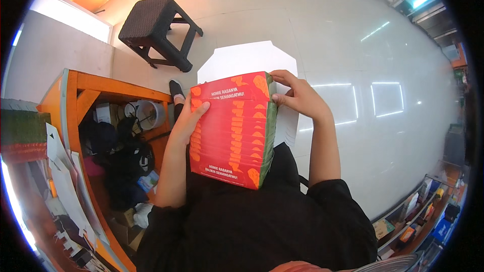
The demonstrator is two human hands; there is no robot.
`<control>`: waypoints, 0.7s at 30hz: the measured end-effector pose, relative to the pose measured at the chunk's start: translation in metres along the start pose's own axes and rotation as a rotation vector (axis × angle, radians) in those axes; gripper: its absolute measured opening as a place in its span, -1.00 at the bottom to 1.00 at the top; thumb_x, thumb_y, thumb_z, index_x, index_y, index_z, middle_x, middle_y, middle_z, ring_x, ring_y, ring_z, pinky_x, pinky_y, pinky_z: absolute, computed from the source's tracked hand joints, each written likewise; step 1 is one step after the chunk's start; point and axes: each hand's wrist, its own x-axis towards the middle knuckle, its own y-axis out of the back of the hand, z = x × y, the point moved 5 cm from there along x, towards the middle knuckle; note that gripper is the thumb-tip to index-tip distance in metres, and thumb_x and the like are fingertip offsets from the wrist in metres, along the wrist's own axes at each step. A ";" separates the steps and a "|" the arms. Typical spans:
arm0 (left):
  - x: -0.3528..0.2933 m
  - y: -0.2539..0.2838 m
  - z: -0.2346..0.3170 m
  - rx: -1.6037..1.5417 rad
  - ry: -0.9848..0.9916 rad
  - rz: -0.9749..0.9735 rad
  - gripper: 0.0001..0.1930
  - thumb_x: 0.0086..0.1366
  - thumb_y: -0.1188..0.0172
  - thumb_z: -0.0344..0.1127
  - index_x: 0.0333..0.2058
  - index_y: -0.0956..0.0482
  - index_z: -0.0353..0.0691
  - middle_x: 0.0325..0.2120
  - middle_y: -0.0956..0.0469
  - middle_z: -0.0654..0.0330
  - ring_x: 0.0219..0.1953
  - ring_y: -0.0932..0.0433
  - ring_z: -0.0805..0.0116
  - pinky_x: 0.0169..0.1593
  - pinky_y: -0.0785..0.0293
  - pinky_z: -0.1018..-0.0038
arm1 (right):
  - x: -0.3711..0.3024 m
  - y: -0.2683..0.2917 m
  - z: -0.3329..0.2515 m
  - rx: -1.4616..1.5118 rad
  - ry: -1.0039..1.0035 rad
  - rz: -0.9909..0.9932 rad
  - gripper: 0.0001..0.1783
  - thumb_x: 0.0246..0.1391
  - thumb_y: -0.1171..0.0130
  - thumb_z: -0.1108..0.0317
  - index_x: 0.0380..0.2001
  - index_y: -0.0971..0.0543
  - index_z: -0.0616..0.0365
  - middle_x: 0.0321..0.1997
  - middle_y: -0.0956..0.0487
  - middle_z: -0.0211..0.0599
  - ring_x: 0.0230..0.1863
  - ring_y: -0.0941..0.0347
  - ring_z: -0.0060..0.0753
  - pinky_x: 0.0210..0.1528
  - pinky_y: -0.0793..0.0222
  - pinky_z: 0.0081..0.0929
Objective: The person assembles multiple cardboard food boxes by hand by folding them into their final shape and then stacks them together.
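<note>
A thick stack of overlapping red cardboard food-box pieces rests on my lap, with orange patterns, white lettering and green edges on its right side. My left hand grips the stack's left side, its thumb lying on the red top face and its other fingers hidden behind the edge. At the far right corner, my right hand pinches the farthest piece between thumb and fingers. Beyond and partly under the stack lie white cardboard sheets with cut corners.
A dark woven-pattern stool stands on the shiny tiled floor at the far left. Close on my left is an orange wooden cabinet with bags and containers inside. More red-and-green cardboard is stacked at the left edge. Shelves with goods stand at the right.
</note>
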 end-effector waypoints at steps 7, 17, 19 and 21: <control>0.006 -0.004 0.000 0.038 0.054 -0.043 -0.35 0.20 -0.19 -0.25 0.18 -0.06 -0.26 -0.01 -0.36 0.08 -0.01 -0.40 0.36 0.02 -0.38 0.45 | 0.013 0.024 -0.009 -0.460 0.056 -0.034 -0.46 -0.22 -0.32 0.07 -0.14 -0.49 0.06 -0.21 -0.50 -0.34 -0.23 -0.39 -0.44 -0.12 -0.31 -0.50; 0.008 -0.004 0.000 -0.047 -0.020 -0.093 -0.20 0.18 -0.20 -0.21 0.28 0.10 -0.16 0.15 -0.18 -0.01 0.13 -0.27 0.26 0.09 -0.33 0.42 | 0.024 -0.003 0.013 0.243 0.308 0.031 -0.70 -0.11 -0.28 0.25 -0.36 -0.45 0.17 -0.33 -0.41 -0.43 -0.24 -0.28 -0.53 -0.10 -0.22 -0.51; 0.008 -0.005 0.001 -0.062 -0.018 -0.106 -0.18 0.18 -0.20 -0.19 0.28 0.12 -0.13 0.18 -0.14 -0.04 0.15 -0.25 0.23 0.11 -0.32 0.42 | 0.023 -0.006 0.017 0.302 0.257 0.044 -0.71 -0.09 -0.28 0.26 -0.36 -0.45 0.16 -0.32 -0.39 -0.46 -0.26 -0.26 -0.58 -0.08 -0.19 -0.55; 0.009 -0.004 -0.001 -0.047 -0.019 -0.120 -0.18 0.18 -0.20 -0.16 0.28 0.13 -0.10 0.20 -0.09 -0.08 0.18 -0.22 0.17 0.13 -0.30 0.39 | 0.023 -0.011 0.009 0.270 0.350 0.041 -0.74 -0.03 -0.24 0.32 -0.31 -0.45 0.20 -0.35 -0.43 -0.42 -0.29 -0.29 -0.59 -0.15 -0.22 -0.57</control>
